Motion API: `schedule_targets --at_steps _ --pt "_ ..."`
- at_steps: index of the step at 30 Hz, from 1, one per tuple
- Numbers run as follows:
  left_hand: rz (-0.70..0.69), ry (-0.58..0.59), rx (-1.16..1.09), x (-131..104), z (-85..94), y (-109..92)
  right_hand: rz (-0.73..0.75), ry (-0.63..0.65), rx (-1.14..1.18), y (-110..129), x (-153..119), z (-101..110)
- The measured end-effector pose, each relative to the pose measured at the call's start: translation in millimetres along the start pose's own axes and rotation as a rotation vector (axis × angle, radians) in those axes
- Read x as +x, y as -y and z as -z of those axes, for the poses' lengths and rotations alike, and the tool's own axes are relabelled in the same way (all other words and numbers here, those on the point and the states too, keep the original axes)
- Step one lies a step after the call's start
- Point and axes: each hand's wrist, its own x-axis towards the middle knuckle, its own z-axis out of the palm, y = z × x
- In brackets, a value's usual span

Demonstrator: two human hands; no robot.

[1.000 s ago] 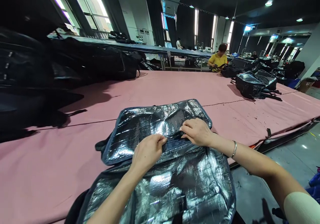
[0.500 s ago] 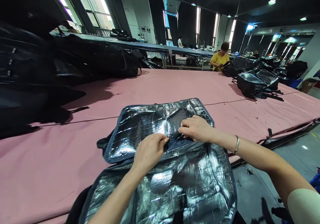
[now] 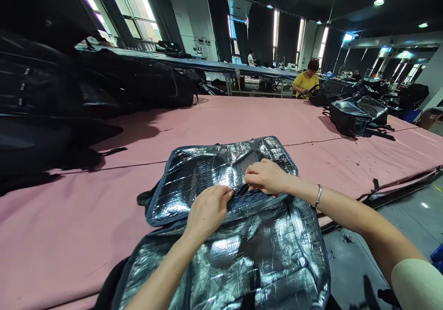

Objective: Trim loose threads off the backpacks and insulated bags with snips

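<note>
An insulated bag (image 3: pixel 242 247) with silvery foil lining lies spread wide in front of me, its foil-lined lid (image 3: pixel 204 176) folded back, away from me. My left hand (image 3: pixel 209 207) is closed, thumb and fingertips pinching the dark fabric strip (image 3: pixel 242 201) at the fold between lid and body. Just to its right, my right hand (image 3: pixel 266 176) is closed over the same fold, fingers curled down against the lid's lower edge. What lies within those fingers is hidden; a tiny red bit shows beneath the palm.
The bag rests on a long pink-covered table (image 3: pixel 221 116). Large black bags (image 3: pixel 138 81) are heaped at the left. Another foil-lined bag (image 3: pixel 360 114) stands at the right. Across the table a person in a yellow top (image 3: pixel 306 81) handles a black bag.
My right hand has shifted slightly left and its wrist has dropped a little; the red bit now shows beneath it. My left hand keeps its pinch at the fold.
</note>
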Motion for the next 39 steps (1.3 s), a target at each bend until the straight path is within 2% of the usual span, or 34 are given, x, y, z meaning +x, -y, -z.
schedule_targets --at_steps 5,10,16,20,22,24,28,31,34,39 --pt "-0.024 -0.023 0.000 -0.9 2.4 -1.6 -0.061 -0.023 0.072 0.3 -1.3 1.8" --pt "-0.056 -0.102 -0.017 -0.2 7.1 -2.1 -0.280 -0.116 0.342 2.7 -16.2 9.7" --pt "-0.164 -0.262 0.036 -1.4 1.8 -7.2 -0.507 0.026 0.368 9.2 -25.3 9.9" --pt "-0.223 -0.450 0.103 -13.6 -1.8 -19.2 -0.620 0.040 0.471 8.3 -17.8 2.4" --pt "-0.245 -0.482 0.165 -19.7 -4.1 -26.8 -0.639 0.041 0.492 7.3 -15.1 0.4" --pt "-0.233 -0.455 0.246 -22.9 -7.1 -34.8 -0.652 0.037 0.498 6.8 -14.4 0.1" --pt "-0.099 -0.332 0.355 -19.0 -13.4 -47.4 -0.664 0.040 0.505 5.9 -16.2 0.9" --pt "-0.079 -0.244 0.269 -13.6 -15.2 -49.2 -0.635 0.053 0.478 5.7 -18.0 -1.6" --pt "-0.095 -0.210 0.124 -12.0 -13.8 -46.7 -0.591 0.044 0.433 7.3 -21.5 -4.4" --pt "-0.083 -0.203 0.045 -13.5 -12.4 -44.7 -0.457 -0.101 0.247 7.2 -36.0 1.8"
